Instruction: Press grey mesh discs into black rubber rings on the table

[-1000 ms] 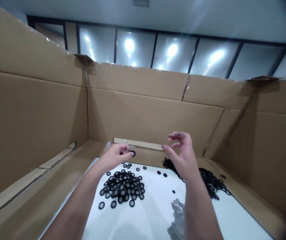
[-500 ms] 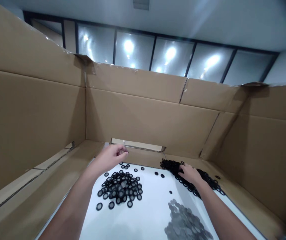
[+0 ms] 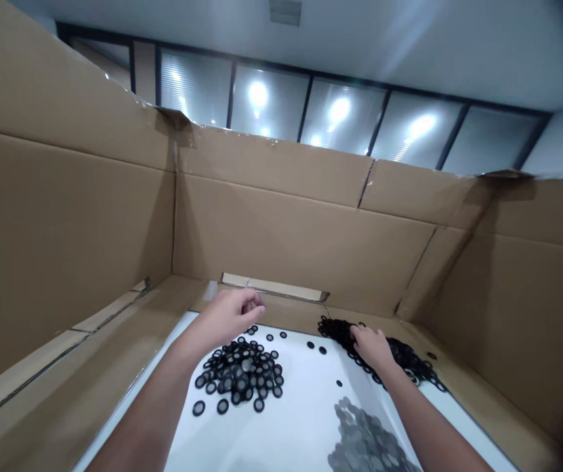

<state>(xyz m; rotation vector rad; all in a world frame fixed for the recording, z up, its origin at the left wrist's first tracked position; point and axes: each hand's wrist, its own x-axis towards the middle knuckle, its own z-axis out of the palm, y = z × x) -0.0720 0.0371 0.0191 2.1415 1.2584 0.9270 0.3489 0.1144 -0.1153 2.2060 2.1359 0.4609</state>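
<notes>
Black rings heaped at two o'clock on white board. Right hand on heap, fingertips among rings — cannot tell whether any gripped. Left hand at eleven o'clock, fingers curled — cannot tell if anything inside. Grey-centred discs piled at ten o'clock; plain grey discs at four.

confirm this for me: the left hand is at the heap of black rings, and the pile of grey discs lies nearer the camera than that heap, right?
Not quite: the right hand, not the left hand, is at the heap of black rings, as the head view shows.
</notes>
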